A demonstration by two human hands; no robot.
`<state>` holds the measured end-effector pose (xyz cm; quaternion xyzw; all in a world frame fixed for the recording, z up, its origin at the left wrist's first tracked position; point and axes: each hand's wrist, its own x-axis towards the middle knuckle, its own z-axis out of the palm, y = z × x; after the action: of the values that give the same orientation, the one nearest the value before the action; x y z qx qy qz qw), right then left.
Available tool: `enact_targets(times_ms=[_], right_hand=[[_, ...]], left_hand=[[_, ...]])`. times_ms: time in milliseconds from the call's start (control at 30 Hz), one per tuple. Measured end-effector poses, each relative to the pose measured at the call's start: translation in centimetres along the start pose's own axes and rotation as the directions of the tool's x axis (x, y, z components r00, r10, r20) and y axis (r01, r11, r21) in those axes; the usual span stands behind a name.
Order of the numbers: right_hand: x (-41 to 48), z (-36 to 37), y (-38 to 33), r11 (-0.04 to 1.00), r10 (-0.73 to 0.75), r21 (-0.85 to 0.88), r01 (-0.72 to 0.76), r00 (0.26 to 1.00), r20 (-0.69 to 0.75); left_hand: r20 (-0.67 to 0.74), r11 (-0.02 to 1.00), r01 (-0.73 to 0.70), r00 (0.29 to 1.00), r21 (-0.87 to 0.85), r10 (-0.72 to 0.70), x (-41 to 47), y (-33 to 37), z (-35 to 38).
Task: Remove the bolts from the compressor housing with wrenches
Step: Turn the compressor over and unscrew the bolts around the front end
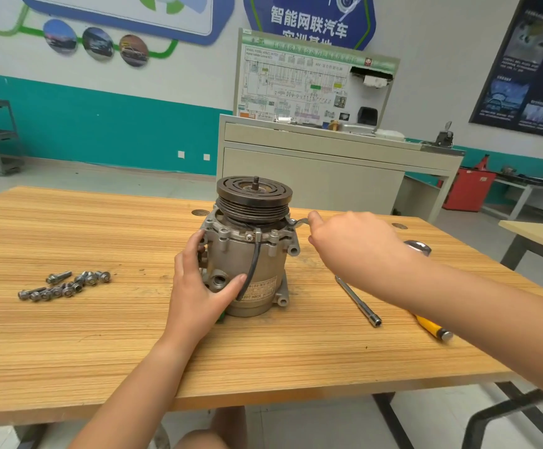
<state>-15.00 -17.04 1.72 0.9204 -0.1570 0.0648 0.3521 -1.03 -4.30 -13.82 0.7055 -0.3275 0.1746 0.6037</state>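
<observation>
A grey metal compressor housing [254,270] stands upright on the wooden table [101,335], its dark grooved pulley [254,199] on top. My left hand [199,283] wraps round the housing's left side, fingers curled on the body and thumb across the front. My right hand [348,241] grips a silver wrench [297,222] whose head sits on a bolt at the flange's upper right rim. The wrench's far ring end [419,247] shows past my wrist. Several loose bolts [66,285] lie together on the table to the left.
A long socket extension bar [357,301] lies right of the compressor, beside a yellow-handled tool [432,327] partly under my right forearm. A grey training bench [328,157] stands behind the table. Another table edge [536,231] is at the right.
</observation>
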Motion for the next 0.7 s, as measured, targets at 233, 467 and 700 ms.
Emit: enact_targets(times_ms=[233,467,700], right_hand=[[-0.2,1.0,0.2,0.999,-0.027,0.045,0.03,0.998,-0.05],[3.4,4.6,5.0,0.988,-0.135,0.065,0.143,0.984,-0.116],[8.6,7.0,2.5,0.946,-0.146,0.213,0.245,0.907,-0.395]], left_hand=[[0.008,1.0,-0.003,1.0,-0.021,0.003,0.1,0.1,-0.1],[0.011,1.0,-0.01,1.0,-0.001,0.01,0.2,0.0,-0.1],[0.03,1.0,0.006,1.0,0.018,-0.007,0.2,0.0,-0.3]])
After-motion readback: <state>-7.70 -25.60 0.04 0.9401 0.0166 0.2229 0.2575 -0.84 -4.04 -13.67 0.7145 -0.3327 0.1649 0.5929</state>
